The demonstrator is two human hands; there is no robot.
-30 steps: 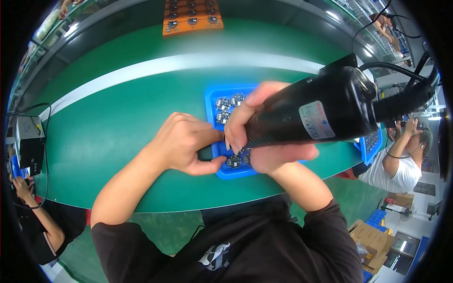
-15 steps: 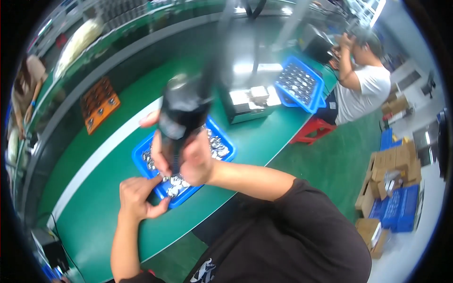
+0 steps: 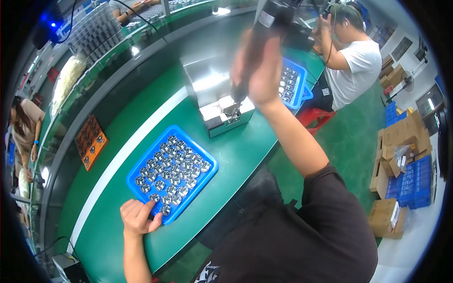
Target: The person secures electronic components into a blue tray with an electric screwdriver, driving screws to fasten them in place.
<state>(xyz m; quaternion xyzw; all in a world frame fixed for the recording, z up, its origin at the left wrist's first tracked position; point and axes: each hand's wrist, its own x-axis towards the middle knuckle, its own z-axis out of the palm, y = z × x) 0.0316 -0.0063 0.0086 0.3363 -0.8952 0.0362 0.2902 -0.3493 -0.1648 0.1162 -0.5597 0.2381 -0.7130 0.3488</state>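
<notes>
My right hand [image 3: 262,70], blurred by motion, is wrapped round a black electric screwdriver [image 3: 276,16] that hangs from above. The tool's lower end points down at a metal box [image 3: 207,82] with a lit white top, probably a screw feeder. Whether its tip touches the box is too blurred to tell. Nearer me lies a blue tray [image 3: 213,169] holding several small round circuit boards [image 3: 175,169] in rows. My left hand [image 3: 138,218] rests at the tray's near left corner. Its index finger and thumb are apart, fingertips by the closest boards, the other fingers curled.
An orange tray [image 3: 91,144] with dark round slots lies at the left of the green table [image 3: 115,191]. Blue trays [image 3: 298,92] of round parts are stacked beyond the metal box. A co-worker in white [image 3: 356,61] sits at the right; another person [image 3: 26,127] is at the far left.
My right hand has carried the screwdriver up and away from the blue tray to the metal box. My left hand stays by the tray corner. The view has shifted slightly.
</notes>
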